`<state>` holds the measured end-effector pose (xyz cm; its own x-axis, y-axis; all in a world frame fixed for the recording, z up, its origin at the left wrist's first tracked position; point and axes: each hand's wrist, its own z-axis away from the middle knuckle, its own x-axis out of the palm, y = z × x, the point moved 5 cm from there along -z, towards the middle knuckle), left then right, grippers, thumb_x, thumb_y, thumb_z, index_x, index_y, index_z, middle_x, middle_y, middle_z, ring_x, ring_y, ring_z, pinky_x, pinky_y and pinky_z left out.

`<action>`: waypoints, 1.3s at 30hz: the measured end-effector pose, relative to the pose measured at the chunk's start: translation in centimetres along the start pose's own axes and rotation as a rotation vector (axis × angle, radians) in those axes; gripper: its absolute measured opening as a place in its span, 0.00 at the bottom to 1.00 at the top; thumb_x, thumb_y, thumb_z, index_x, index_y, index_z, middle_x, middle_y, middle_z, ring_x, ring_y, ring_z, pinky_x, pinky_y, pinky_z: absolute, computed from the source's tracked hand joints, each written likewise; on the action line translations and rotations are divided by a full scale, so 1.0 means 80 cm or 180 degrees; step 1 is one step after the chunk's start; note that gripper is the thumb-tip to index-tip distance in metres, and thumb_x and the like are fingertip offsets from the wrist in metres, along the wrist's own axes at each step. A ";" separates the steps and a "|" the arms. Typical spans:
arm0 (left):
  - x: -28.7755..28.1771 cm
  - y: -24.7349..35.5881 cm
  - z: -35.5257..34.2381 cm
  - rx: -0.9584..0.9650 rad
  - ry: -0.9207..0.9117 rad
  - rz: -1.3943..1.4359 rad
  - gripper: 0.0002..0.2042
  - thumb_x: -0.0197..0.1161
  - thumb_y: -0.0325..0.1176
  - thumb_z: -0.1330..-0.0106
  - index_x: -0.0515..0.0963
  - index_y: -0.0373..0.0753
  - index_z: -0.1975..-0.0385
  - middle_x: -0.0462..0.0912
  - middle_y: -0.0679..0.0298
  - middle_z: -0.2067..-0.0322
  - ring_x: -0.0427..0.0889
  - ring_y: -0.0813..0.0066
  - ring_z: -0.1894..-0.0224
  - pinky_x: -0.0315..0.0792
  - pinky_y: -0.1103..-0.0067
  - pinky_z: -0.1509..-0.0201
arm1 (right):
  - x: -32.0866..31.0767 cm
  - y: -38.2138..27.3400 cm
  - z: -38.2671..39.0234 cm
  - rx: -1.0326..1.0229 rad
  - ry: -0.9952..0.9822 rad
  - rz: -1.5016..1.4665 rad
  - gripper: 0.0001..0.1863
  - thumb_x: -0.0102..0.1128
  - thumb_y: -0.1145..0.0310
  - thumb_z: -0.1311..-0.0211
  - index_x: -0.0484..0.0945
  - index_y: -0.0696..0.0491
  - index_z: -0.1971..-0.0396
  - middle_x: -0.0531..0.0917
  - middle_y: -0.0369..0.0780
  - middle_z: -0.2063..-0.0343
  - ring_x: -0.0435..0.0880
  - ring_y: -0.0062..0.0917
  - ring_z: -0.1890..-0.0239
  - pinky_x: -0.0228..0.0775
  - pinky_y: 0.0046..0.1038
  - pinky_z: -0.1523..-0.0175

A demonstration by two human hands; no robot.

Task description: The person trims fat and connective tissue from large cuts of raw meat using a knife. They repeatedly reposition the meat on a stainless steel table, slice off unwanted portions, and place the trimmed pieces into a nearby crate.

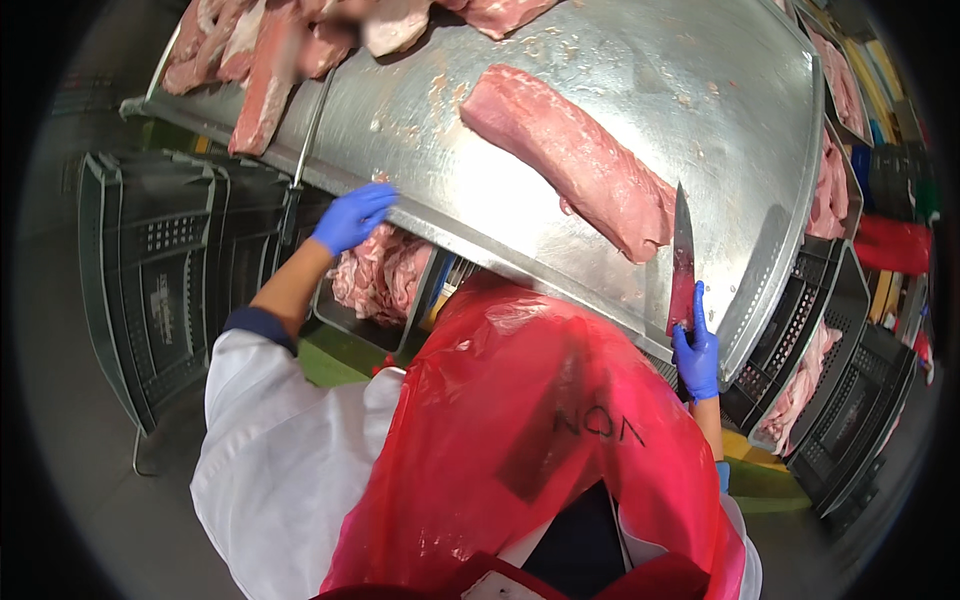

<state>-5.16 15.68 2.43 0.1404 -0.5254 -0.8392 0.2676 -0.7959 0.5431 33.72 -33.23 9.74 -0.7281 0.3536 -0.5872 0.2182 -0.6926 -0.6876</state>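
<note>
While right fingers (701,308) clasp a knife (684,250) and left fingers (376,197), grip unclear, touch the table (650,70), a crate (362,334) holds meat (375,280).

White glare washes across my steel table (450,190); a shadow darkens its right side; the floor (170,510) lies dim; blur smudges the piled meat (270,80); edges curve into black.

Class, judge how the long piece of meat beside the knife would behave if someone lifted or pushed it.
With no bone showing, the long piece of meat would probably sag if lifted by one end. Its moist sheen suggests it could slip on the smooth metal table. Its thick bulk hints it may be fairly heavy.
</note>
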 end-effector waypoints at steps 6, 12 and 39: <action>-0.043 0.032 -0.037 0.0175 0.0010 -0.1140 0.23 0.68 0.34 0.40 0.78 0.35 0.45 0.79 0.51 0.43 0.77 0.49 0.40 0.68 0.58 0.32 | 0.003 0.024 -0.002 0.0298 0.0405 -0.0500 0.48 0.52 0.81 0.37 0.44 0.33 0.21 0.71 0.33 0.82 0.65 0.15 0.82 0.66 0.22 0.74; 0.089 0.233 -0.297 0.1283 -0.0178 -0.0910 0.37 0.68 0.32 0.45 0.64 0.33 0.33 0.64 0.45 0.31 0.59 0.49 0.26 0.50 0.57 0.22 | -0.013 0.024 -0.007 0.0482 0.0719 -0.1192 0.48 0.50 0.82 0.37 0.44 0.31 0.21 0.73 0.31 0.80 0.67 0.14 0.82 0.66 0.22 0.77; 0.162 0.229 -0.563 -0.0007 0.0282 -0.0825 0.48 0.61 0.53 0.35 0.44 0.29 0.25 0.45 0.32 0.27 0.51 0.35 0.25 0.50 0.58 0.23 | -0.036 0.138 -0.134 -0.0410 0.0886 -0.2011 0.32 0.59 0.68 0.35 0.63 0.54 0.32 0.80 0.36 0.76 0.79 0.20 0.76 0.76 0.28 0.69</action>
<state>44.48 7.83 0.21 0.1497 -0.2759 -0.9495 0.3075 -0.8997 0.3099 45.21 -35.16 -0.70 -0.5511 0.8236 -0.1342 -0.1041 -0.2273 -0.9682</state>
